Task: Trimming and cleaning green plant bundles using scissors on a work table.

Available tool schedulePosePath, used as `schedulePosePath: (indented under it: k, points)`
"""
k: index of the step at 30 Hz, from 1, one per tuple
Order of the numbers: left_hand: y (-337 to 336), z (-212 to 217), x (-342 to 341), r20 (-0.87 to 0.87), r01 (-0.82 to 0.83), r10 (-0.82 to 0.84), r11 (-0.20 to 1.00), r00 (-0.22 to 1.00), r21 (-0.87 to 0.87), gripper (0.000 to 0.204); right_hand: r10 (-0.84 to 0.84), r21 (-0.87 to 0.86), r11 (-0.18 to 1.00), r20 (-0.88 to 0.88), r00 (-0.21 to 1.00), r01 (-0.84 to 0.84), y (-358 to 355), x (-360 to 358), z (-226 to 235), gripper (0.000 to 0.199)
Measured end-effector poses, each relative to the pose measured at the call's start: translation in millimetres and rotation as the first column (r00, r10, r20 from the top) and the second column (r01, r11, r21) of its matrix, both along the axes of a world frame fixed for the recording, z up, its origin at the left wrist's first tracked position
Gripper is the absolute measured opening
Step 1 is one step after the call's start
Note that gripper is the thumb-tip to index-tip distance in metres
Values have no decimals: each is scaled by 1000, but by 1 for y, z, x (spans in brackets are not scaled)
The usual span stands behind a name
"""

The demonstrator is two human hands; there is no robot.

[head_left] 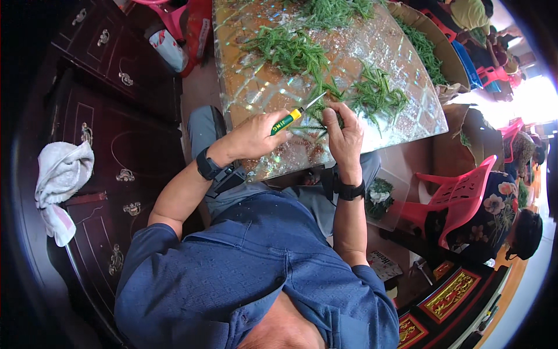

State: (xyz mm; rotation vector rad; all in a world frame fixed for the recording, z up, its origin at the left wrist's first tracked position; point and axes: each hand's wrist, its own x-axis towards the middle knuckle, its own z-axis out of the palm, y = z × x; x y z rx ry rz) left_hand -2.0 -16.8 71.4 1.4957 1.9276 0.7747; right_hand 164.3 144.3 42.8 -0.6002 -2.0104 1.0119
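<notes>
My left hand [258, 135] is closed around the green and yellow handle of a screwdriver [286, 122]. Its thin metal shaft slants up and to the right over the table. Close to the tip, my right hand [347, 132] pinches a green feathery sprig [315, 111], partly covered by the fingers. Beyond both hands lies a loose pile of similar green sprigs [290, 51]. A smaller heap of sprigs [379, 93] sits just right of my right hand. Under them is a table [256, 104] with a shiny, patterned cover, strewn with pale bits.
More sprigs [331, 13] lie at the table's far end. A large carton of greenery [442, 58] stands on the right, near a pink plastic chair [453, 195] with a person in floral clothing. Dark drawers [139, 151] line the left, with a white towel [63, 174] hanging there.
</notes>
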Motion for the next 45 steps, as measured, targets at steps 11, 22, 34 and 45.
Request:
schedulePosePath:
  k: [11,22,34,45]
  points:
    - [4,16,-4,85,38,-22,982,996,-187,65,53,56,997,52,997,-56,-6,-1,6,15]
    - [0,9,-5,65,35,-34,999,997,-19,59,49,5,999,53,997,-50,-8,-4,4,16]
    - [4,4,-8,187,-37,52,996,981,-86,48,39,55,998,25,999,-40,-14,-5,4,15]
    - [3,0,-3,62,18,-16,999,998,-39,42,38,56,998,56,998,-41,-18,-6,2,10]
